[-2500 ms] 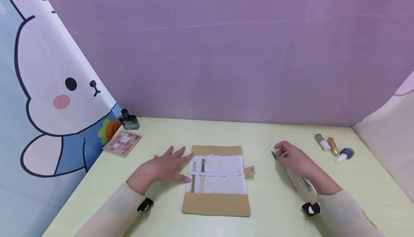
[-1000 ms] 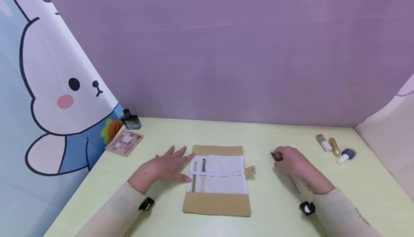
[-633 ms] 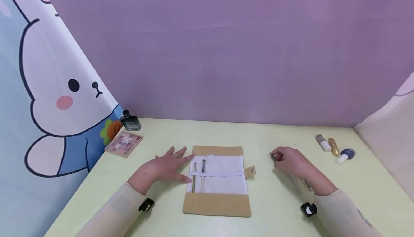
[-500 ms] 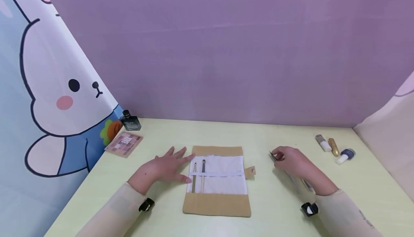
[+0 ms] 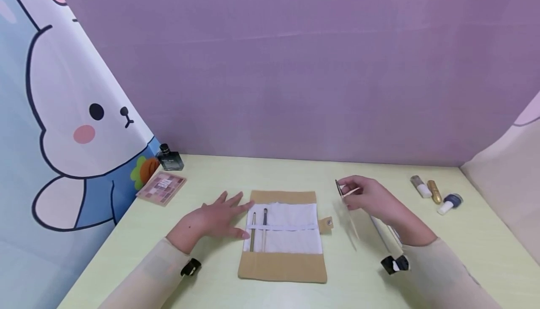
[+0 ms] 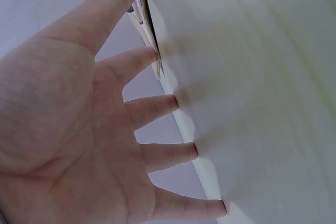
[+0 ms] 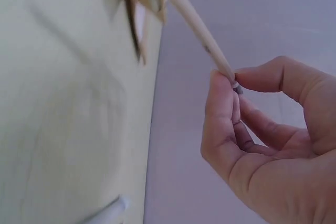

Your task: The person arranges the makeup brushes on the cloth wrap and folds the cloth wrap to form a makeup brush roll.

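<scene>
A tan brush roll (image 5: 282,267) lies unfolded with its white lining up. Two thin makeup brushes (image 5: 252,239) are tucked under the strap on its left side. My left hand (image 5: 215,218) has its fingers spread, the fingertips on the table and at the roll's left edge. Right of the roll, my right hand (image 5: 369,199) pinches a makeup brush (image 7: 202,32) between thumb and fingers near its dark end. The pale handle slants downward, raised over the table. Below the right wrist lie more slim pale items (image 5: 381,234), partly hidden by the arm.
A snap tab (image 5: 326,224) sticks out from the roll's right side. At the back left are a dark perfume bottle (image 5: 170,160) and a pink eyeshadow palette (image 5: 161,188). Back right hold a nail polish bottle (image 5: 450,203), a gold tube (image 5: 434,192) and a grey-and-white bottle (image 5: 420,186).
My right hand has picked up the brush from the table, rising and moving left toward the roll. The left hand and the roll have stayed in place.
</scene>
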Action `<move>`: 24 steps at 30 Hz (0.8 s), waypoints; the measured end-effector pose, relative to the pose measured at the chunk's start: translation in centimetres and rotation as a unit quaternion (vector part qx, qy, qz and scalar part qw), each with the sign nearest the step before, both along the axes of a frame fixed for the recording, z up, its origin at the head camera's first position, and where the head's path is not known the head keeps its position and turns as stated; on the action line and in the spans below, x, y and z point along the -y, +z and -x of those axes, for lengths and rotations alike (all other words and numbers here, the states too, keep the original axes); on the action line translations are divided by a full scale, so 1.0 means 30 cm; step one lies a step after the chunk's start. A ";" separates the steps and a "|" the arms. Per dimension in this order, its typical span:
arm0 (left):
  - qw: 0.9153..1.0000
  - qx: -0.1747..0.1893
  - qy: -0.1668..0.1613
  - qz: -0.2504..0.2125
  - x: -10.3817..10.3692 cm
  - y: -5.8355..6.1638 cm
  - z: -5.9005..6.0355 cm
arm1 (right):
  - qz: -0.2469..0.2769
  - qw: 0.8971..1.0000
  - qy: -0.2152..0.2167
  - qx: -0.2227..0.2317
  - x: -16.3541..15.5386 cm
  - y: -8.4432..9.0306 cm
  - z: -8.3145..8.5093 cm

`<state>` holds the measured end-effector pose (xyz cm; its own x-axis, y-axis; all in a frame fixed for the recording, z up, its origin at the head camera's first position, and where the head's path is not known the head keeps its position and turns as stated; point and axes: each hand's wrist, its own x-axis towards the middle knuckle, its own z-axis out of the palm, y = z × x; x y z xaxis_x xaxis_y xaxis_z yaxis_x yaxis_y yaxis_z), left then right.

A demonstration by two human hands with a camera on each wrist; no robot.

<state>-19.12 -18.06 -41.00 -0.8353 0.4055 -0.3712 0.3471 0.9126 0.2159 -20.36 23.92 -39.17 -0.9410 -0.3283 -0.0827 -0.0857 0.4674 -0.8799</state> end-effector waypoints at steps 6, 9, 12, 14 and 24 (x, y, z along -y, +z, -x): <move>1.000 0.000 0.000 0.000 0.002 -0.007 0.003 | 0.038 0.999 0.006 -0.001 0.059 0.028 0.018; 1.000 0.000 -0.001 0.001 0.004 -0.006 0.006 | 0.052 0.999 0.010 0.002 0.091 0.035 0.031; 1.000 -0.005 -0.001 0.002 0.003 -0.002 0.012 | 0.072 0.997 0.018 0.001 0.119 0.039 0.046; 1.000 -0.005 0.000 0.001 0.001 -0.002 0.013 | 0.087 0.996 0.021 0.001 0.137 0.035 0.053; 1.000 -0.004 0.002 0.006 -0.001 -0.014 0.008 | 0.158 0.987 0.000 0.009 0.246 0.014 0.070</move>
<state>-19.35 -18.05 -41.41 -0.8399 0.3979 -0.3690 0.3457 0.9165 0.2015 -22.45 16.53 -38.75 -0.9406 -0.3395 0.0070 -0.0684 0.1691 -0.9832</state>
